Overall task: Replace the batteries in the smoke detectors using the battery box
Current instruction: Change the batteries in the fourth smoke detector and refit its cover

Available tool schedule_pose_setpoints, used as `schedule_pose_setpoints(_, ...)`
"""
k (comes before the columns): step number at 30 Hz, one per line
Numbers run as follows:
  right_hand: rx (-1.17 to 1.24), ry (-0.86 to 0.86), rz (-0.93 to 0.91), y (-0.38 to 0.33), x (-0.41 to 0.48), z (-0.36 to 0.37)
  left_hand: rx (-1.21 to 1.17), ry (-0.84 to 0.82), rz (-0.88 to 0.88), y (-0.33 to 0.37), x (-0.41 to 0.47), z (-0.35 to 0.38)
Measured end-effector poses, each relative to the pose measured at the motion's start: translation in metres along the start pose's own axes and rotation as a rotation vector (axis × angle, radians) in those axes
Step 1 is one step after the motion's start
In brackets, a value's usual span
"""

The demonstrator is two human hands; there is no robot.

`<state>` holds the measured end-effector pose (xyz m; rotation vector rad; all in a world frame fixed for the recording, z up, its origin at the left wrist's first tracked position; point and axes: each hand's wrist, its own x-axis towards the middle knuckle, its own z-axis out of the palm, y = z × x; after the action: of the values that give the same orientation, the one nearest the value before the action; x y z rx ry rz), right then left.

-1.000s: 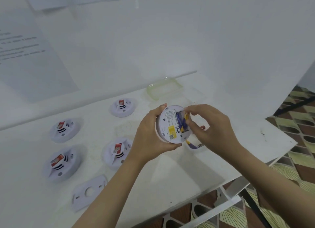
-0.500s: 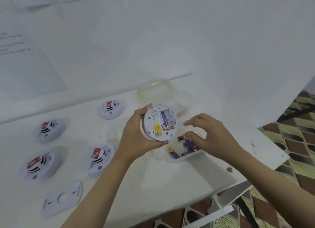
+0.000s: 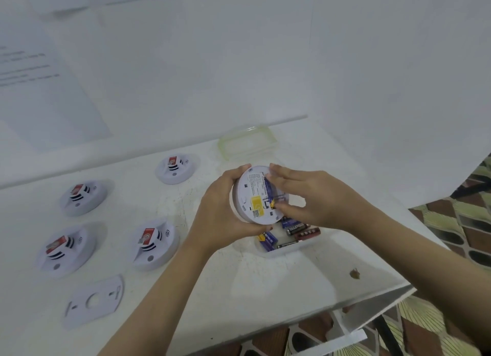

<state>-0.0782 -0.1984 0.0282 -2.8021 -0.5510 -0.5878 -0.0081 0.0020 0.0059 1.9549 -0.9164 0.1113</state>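
I see the left hand (image 3: 220, 217) curled round the rim of the smoke detector (image 3: 252, 196), holding it tilted, back up, just above the battery box (image 3: 289, 250) on the bench (image 3: 265, 289); the right hand (image 3: 313, 196) reaches across with straight fingers, thumb pressing the battery (image 3: 269, 189)

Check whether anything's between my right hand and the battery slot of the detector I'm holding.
Nothing visible. The right hand touches the open battery slot of the smoke detector, which the left hand grips.
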Motion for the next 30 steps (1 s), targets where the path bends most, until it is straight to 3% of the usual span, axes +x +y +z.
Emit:
schedule_pose_setpoints(6,-0.136,0.083,-0.15,-0.001,0.004,0.002,-0.04,0.006,-0.04,0.005,0.0,0.001)
schedule_pose_setpoints(11,-0.049,0.162,-0.197,-0.002,0.0,0.012,-0.029,0.047,-0.041,0.002,0.003,-0.003)
schedule_pose_setpoints(19,0.349,0.179,0.15,-0.01,-0.004,0.016,-0.011,0.062,-0.02,-0.004,0.003,-0.005)
schedule_pose_setpoints(24,0.462,0.372,0.205,-0.018,-0.02,0.018,-0.007,0.099,-0.053,-0.011,0.003,-0.009)
schedule_pose_setpoints(30,0.396,0.1,0.303,-0.006,-0.041,0.019,-0.015,0.193,-0.122,-0.022,0.003,-0.013)
